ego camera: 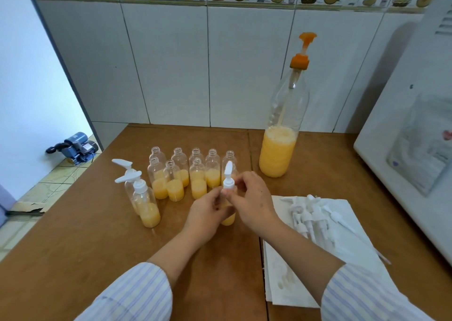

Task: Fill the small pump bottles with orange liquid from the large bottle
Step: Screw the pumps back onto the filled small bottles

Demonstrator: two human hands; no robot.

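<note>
Brown wooden tabletop [73, 242] met white tiled wall [176, 64]; left hand [208, 213] gripped small clear pump bottle [228, 219]; right hand [252, 198] pinched its white pump cap [228, 182]; large orange-pump bottle [281, 134] behind.

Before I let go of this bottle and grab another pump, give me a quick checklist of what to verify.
1. Bottle steadied by left hand: ok.
2. Right hand fingers on the pump collar: ok.
3. Pump screwed fully tight: cannot tell.
4. Spare pumps on the paper by the right hand: ok.
5. Open bottles upright and holding liquid: ok.
6. Two capped bottles standing apart from the open ones: ok.
</note>
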